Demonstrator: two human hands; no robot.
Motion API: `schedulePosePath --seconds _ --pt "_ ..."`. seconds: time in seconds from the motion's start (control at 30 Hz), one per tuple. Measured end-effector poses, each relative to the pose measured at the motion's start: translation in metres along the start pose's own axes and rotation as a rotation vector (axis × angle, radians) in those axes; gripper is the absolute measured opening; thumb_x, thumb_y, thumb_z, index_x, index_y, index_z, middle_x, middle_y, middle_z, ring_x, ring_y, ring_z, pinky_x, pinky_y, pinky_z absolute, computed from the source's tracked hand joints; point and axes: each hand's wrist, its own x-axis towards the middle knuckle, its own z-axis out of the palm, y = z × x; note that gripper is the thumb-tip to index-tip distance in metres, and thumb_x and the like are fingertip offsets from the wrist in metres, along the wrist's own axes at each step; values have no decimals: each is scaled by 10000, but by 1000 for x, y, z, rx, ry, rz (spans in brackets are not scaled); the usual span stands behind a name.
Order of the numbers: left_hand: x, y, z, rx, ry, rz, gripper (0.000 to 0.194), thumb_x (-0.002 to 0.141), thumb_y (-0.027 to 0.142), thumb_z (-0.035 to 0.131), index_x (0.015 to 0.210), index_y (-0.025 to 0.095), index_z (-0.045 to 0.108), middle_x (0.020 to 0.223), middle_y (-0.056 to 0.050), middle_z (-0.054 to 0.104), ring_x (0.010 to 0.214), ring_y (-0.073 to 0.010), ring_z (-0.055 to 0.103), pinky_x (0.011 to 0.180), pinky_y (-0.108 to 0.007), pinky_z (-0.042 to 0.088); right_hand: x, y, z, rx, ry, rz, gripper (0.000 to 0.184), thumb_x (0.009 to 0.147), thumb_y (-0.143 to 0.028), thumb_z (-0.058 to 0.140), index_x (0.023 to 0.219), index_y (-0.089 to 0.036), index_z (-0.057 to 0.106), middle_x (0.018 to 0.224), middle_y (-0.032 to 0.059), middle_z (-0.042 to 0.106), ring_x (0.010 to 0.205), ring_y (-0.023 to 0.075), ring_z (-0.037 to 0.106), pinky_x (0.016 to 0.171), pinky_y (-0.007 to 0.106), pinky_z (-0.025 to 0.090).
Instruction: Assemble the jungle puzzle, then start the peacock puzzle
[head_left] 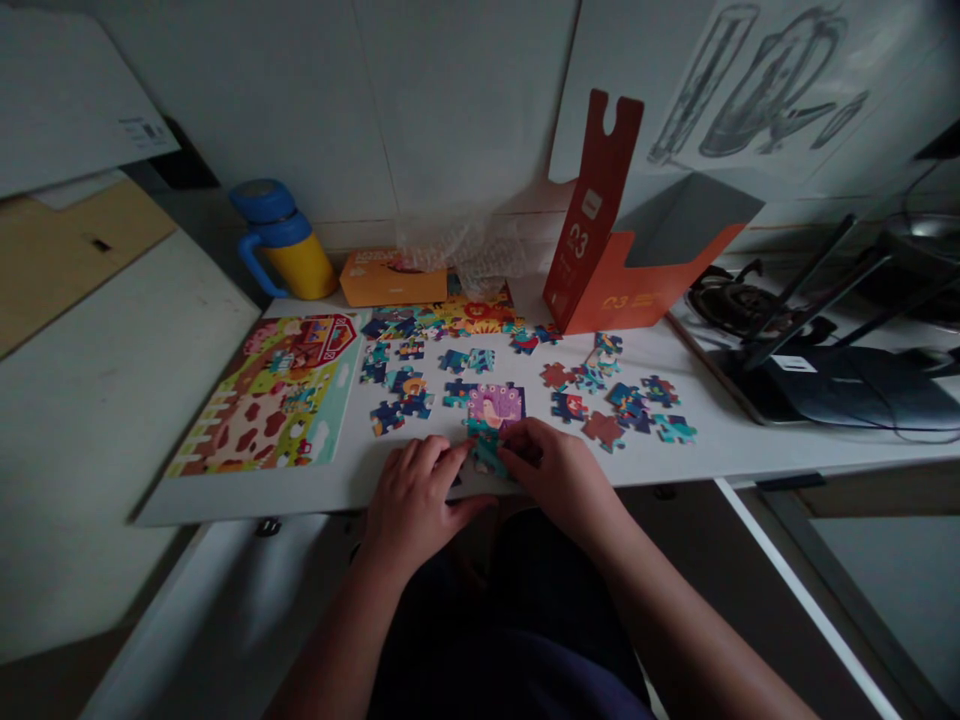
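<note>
My left hand (416,495) and my right hand (551,470) rest side by side at the near edge of a white tabletop (705,445). Their fingertips pinch a small joined cluster of puzzle pieces (491,425), purple on top and teal below. Both hands have curled fingers pressed on that cluster. Several loose blue, red and teal puzzle pieces (600,395) lie scattered beyond the hands. A finished farm puzzle (274,395) with a red barn lies to the left.
An upright orange box (607,250) stands at the back right. A yellow jug with a blue lid (289,245), an orange tissue box (390,278) and crumpled clear plastic (469,250) line the wall. A gas hob with a dark stand (817,340) sits at right.
</note>
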Motion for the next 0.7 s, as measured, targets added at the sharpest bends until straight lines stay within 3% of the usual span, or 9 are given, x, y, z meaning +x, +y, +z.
schedulePosePath --seconds 0.2,0.43,0.7 --pt "-1 -2 4 -26 65 18 751 959 735 658 1470 186 612 1214 -142 708 1104 -323 646 972 -475 499 7 -12 2 -176 -18 -38 102 937 -230 736 1033 -248 708 928 39 787 810 227 722 707 320 487" --pt "0 -1 2 -29 79 30 541 960 680 703 1251 224 721 1095 -106 710 1017 -306 649 886 -464 507 9 -21 4 -346 -26 -65 79 985 -192 710 1034 -231 759 1077 62 766 930 216 735 785 302 487" --pt "0 -1 2 -25 94 32 450 982 596 720 1220 214 726 1090 -103 714 1010 -307 651 871 -465 510 10 -21 7 -400 -54 -95 110 1024 -207 691 1092 -233 773 1100 64 758 958 208 746 811 294 495"
